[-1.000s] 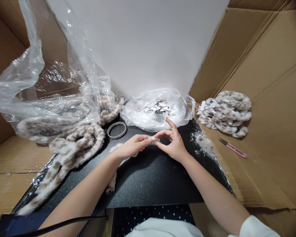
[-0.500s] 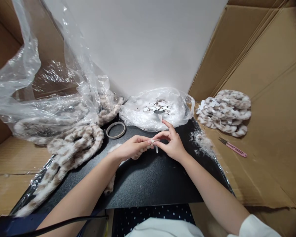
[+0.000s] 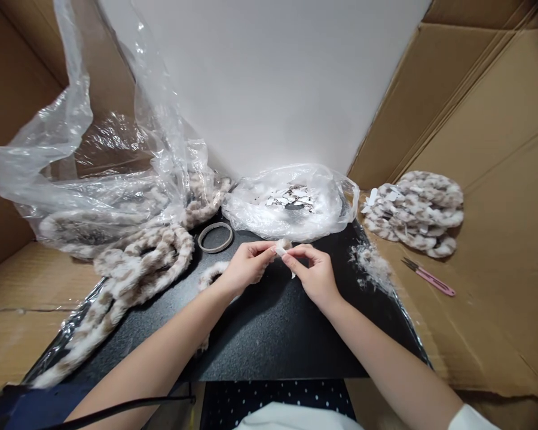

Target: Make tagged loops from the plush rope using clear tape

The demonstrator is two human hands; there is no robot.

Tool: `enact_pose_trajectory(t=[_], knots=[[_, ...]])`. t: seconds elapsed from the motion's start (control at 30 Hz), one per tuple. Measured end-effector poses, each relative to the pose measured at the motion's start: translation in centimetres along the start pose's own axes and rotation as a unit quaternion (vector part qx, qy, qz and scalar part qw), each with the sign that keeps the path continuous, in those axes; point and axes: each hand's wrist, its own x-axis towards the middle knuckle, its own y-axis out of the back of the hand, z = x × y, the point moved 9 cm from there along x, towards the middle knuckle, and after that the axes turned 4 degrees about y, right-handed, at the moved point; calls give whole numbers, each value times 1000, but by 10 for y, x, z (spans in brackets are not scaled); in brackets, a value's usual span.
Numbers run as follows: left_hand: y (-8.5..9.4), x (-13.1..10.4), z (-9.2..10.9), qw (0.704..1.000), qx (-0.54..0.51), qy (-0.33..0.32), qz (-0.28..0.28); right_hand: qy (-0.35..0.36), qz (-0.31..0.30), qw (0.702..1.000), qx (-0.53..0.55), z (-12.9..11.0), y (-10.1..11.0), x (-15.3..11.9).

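Observation:
My left hand (image 3: 250,263) is closed on a fluffy white and brown fur strip (image 3: 211,273), part of which lies on the black table beneath my wrist. My right hand (image 3: 311,269) pinches a small white tag (image 3: 280,251) at the strip's end, where the fingertips of both hands nearly meet. Behind them sits a clear plastic bag (image 3: 246,209) with many small white tags on it. A grey tape ring (image 3: 215,237) rests to the left of my hands.
Fur strips (image 3: 138,263) and a large plastic bag (image 3: 116,197) cover the left side. At right are loose fluff (image 3: 371,266), pink-handled snips (image 3: 434,283) and a bundle of tagged fur strips (image 3: 421,212) on cardboard. Cardboard walls (image 3: 488,131) stand on both sides.
My right index finger, raised before, has come down beside the other fingers. The white tag now shows between my hands. The view has shifted slightly.

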Motion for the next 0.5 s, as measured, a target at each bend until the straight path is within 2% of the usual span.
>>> enact_pose_trajectory(t=[0.1, 0.3, 0.5], knots=[[-4, -3, 7, 998, 24, -51, 10, -64, 22, 997, 23, 20, -4, -5], [-2, -8, 21, 981, 94, -160, 54, -107, 55, 992, 41, 33, -1, -9], [-4, -11, 27, 973, 122, -193, 39, -134, 67, 984, 95, 36, -2, -11]])
